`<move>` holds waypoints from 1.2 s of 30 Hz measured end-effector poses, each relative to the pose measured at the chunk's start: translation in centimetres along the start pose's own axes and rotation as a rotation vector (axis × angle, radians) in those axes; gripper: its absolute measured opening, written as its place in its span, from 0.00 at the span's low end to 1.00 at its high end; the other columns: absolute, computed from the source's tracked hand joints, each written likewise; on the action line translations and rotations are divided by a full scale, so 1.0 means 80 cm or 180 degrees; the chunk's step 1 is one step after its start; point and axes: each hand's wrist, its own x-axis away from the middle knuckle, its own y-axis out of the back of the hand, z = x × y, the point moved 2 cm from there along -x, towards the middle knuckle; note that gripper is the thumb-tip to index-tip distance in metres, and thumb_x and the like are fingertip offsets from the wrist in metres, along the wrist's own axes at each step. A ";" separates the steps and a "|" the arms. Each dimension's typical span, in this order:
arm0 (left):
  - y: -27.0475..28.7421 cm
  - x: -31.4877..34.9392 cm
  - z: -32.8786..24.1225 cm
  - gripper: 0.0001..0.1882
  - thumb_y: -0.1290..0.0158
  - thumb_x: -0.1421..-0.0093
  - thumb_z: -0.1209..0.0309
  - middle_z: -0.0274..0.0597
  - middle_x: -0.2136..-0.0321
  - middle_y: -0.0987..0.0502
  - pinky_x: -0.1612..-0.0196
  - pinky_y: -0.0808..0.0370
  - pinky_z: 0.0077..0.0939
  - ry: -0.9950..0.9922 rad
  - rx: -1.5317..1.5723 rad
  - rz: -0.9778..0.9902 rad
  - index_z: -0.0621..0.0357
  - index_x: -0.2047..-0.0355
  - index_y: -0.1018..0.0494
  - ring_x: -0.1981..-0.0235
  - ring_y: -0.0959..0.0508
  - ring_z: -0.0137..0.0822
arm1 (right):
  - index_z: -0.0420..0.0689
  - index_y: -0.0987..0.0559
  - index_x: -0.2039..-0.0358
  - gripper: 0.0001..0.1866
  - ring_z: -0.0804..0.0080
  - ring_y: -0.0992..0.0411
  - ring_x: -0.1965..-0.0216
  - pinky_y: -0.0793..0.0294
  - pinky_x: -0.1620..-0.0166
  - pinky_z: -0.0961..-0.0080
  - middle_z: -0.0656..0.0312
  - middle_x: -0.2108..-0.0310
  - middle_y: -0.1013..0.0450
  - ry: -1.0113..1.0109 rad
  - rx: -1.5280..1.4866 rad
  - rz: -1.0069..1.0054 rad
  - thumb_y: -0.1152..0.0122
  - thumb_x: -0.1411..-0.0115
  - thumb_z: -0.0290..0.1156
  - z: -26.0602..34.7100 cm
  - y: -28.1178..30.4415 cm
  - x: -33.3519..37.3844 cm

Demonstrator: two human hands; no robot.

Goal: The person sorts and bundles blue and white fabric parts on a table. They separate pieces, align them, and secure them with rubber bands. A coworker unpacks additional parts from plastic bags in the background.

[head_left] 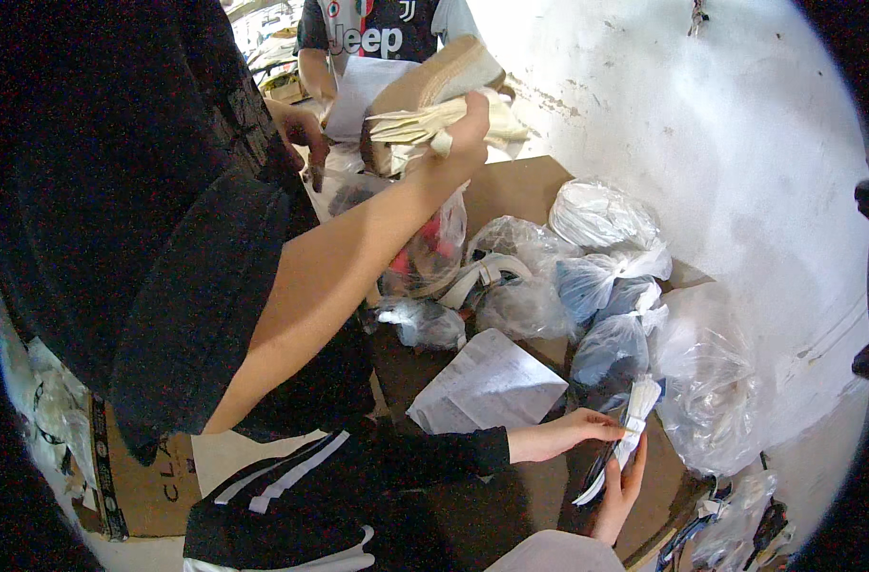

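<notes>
Two hands on one bundle of white strips [633, 429]. The bundle lies between the fingers, its long axis slanting from their upper right to their lower left. Left hand [563, 436]: fingers pinching it from the left. Right hand [622, 491]: nearer its lower end, fingers clasped round it from below. Just beyond the fingers, a knotted plastic bag with blue contents [609, 357] crowds the upper end; rightward, a large clear bag [711, 367]; leftward, a paper sheet [487, 386].
</notes>
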 end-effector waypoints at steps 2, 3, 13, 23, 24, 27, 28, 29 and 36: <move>0.005 -0.005 0.006 0.18 0.44 0.40 0.58 0.31 0.62 0.23 0.53 0.37 0.17 0.0000 0.0226 -0.0046 0.59 0.56 0.24 0.58 0.28 0.22 | 0.35 0.44 0.36 0.31 0.69 0.33 0.48 0.37 0.44 0.76 0.55 0.44 0.35 -0.0174 0.0175 0.0100 0.49 0.39 0.20 -0.017 0.020 -0.002; 0.007 -0.008 0.008 0.18 0.43 0.40 0.59 0.31 0.62 0.23 0.53 0.37 0.17 -0.0004 0.0339 -0.0055 0.59 0.57 0.24 0.58 0.28 0.22 | 0.35 0.43 0.36 0.30 0.69 0.33 0.49 0.36 0.45 0.76 0.56 0.45 0.34 -0.0249 0.0268 0.0143 0.49 0.39 0.20 -0.027 0.029 -0.004; 0.003 -0.002 -0.008 0.21 0.44 0.40 0.56 0.30 0.61 0.22 0.55 0.34 0.18 -0.0292 0.0516 -0.0087 0.60 0.55 0.24 0.61 0.27 0.23 | 0.30 0.35 0.42 0.26 0.70 0.32 0.52 0.35 0.46 0.76 0.54 0.49 0.30 0.0115 0.0942 0.0045 0.46 0.40 0.23 -0.016 0.017 0.006; 0.023 -0.022 0.011 0.32 0.63 0.38 0.35 0.29 0.55 0.23 0.58 0.32 0.19 0.0473 0.1546 -0.0359 0.45 0.48 0.29 0.61 0.25 0.25 | 0.31 0.34 0.42 0.25 0.72 0.32 0.50 0.36 0.45 0.76 0.55 0.48 0.30 0.0274 0.0636 -0.0215 0.46 0.39 0.26 0.023 0.003 -0.018; 0.024 -0.021 0.015 0.30 0.61 0.37 0.38 0.29 0.57 0.24 0.56 0.32 0.21 0.0491 0.1545 -0.0392 0.45 0.49 0.29 0.60 0.26 0.26 | 0.31 0.34 0.42 0.25 0.71 0.33 0.50 0.37 0.44 0.76 0.55 0.48 0.30 0.0276 0.0708 -0.0116 0.46 0.39 0.26 0.033 -0.007 -0.023; 0.018 -0.025 0.028 0.23 0.57 0.36 0.43 0.28 0.64 0.24 0.58 0.31 0.22 0.0624 0.1373 -0.0644 0.46 0.56 0.28 0.63 0.26 0.26 | 0.31 0.36 0.40 0.27 0.69 0.34 0.45 0.39 0.41 0.75 0.52 0.44 0.32 0.0405 0.1123 0.0118 0.46 0.38 0.27 0.050 -0.034 -0.047; 0.017 -0.025 0.034 0.21 0.56 0.36 0.45 0.28 0.67 0.24 0.59 0.31 0.22 0.0686 0.1311 -0.0740 0.46 0.59 0.27 0.64 0.26 0.26 | 0.31 0.36 0.40 0.27 0.68 0.35 0.43 0.41 0.40 0.75 0.51 0.43 0.34 0.0439 0.1095 0.0224 0.46 0.38 0.27 0.052 -0.045 -0.056; 0.017 -0.021 0.040 0.18 0.55 0.36 0.47 0.28 0.68 0.25 0.58 0.31 0.23 0.0732 0.1309 -0.0776 0.46 0.61 0.27 0.65 0.26 0.26 | 0.31 0.37 0.39 0.27 0.67 0.37 0.41 0.43 0.39 0.74 0.50 0.41 0.35 0.0481 0.1070 0.0361 0.46 0.38 0.27 0.055 -0.061 -0.064; 0.042 -0.044 0.096 0.14 0.49 0.36 0.56 0.32 0.66 0.26 0.63 0.27 0.22 0.0944 0.1724 -0.0247 0.51 0.59 0.29 0.68 0.25 0.27 | 0.36 0.41 0.36 0.30 0.63 0.41 0.37 0.45 0.38 0.73 0.44 0.38 0.40 0.1279 0.1103 0.0751 0.47 0.37 0.28 0.046 -0.186 -0.112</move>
